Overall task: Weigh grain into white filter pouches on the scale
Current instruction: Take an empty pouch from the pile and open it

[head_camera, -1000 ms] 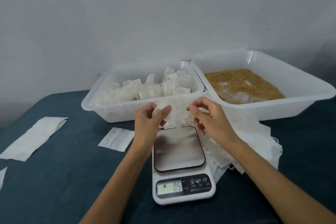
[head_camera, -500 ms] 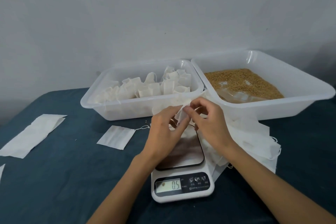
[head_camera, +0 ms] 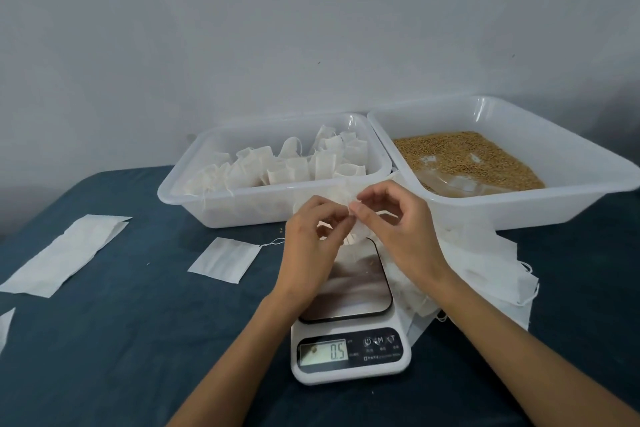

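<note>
White filter pouch (head_camera: 346, 218) hangs just above the scale (head_camera: 349, 333), pinched between the left hand (head_camera: 311, 246) and right hand (head_camera: 401, 229), fingers curled. Scale's display reads 0.5. Grain (head_camera: 464, 156) fills the right tub (head_camera: 540, 198).

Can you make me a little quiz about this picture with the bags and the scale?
1. True or false: the grain is in the tub on the left.
2. What number does the scale show?
3. What are both hands, left and right, holding? A) a spoon B) a white filter pouch C) a cup

Key:
1. False. The grain is in the right tub; the left tub holds pouches.
2. 0.5
3. B, held just above the scale's plate.
</note>
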Demonstrator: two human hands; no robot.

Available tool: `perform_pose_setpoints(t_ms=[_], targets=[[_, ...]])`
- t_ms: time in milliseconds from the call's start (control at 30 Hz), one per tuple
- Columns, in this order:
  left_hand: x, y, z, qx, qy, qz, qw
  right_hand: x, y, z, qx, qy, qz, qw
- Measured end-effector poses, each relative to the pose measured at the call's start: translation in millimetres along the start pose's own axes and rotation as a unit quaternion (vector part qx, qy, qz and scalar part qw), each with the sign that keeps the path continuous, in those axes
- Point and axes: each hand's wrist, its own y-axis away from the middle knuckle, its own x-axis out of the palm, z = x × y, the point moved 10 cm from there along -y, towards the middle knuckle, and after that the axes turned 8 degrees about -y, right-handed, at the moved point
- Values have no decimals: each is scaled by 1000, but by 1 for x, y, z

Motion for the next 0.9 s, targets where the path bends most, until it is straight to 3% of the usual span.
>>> perform_pose_setpoints(t_ms=[400, 567, 733, 800, 900], targets=[[10, -2, 12, -47, 145, 32, 988, -3, 1, 0, 3, 15, -3, 1000], [-1, 0, 7, -18, 41, -14, 999, 5, 3, 1, -42, 141, 22, 989], [8, 8, -26, 128, -104, 1, 986, 17, 2, -13, 65, -38, 78, 994], [4, 6, -26, 124, -85, -14, 988, 9, -1, -8, 52, -50, 55, 996], [-10, 1, -7, 30, 0, -56, 998, -9, -5, -15, 92, -134, -8, 987]])
